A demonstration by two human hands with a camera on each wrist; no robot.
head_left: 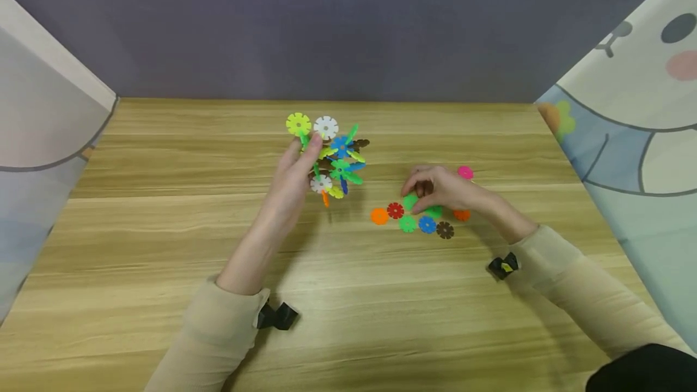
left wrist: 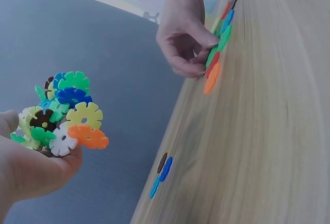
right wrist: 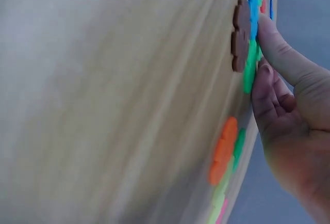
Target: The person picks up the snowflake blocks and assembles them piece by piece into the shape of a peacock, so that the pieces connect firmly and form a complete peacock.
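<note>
In the head view my left hand [head_left: 296, 168] holds up a many-coloured cluster of interlocking snowflake discs [head_left: 340, 168]. White, yellow, green, blue, brown and orange discs jut out of the cluster [left wrist: 64, 113] at many angles in the left wrist view. To the right, my right hand [head_left: 443, 188] is down at a group of loose discs, thumb and fingers bent about a green snowflake disc [head_left: 411, 201]. Around it lie a red disc [head_left: 395, 210], an orange disc [head_left: 379, 216], a blue disc [head_left: 427, 224] and a brown disc [head_left: 445, 230].
Past the right hand lie a pink disc [head_left: 465, 172] and another orange disc [head_left: 461, 215]. In the left wrist view, a small group with a dark blue disc [left wrist: 166, 169] rests on the wooden table [left wrist: 268, 131]. A dark panel [head_left: 327, 29] rises behind the table.
</note>
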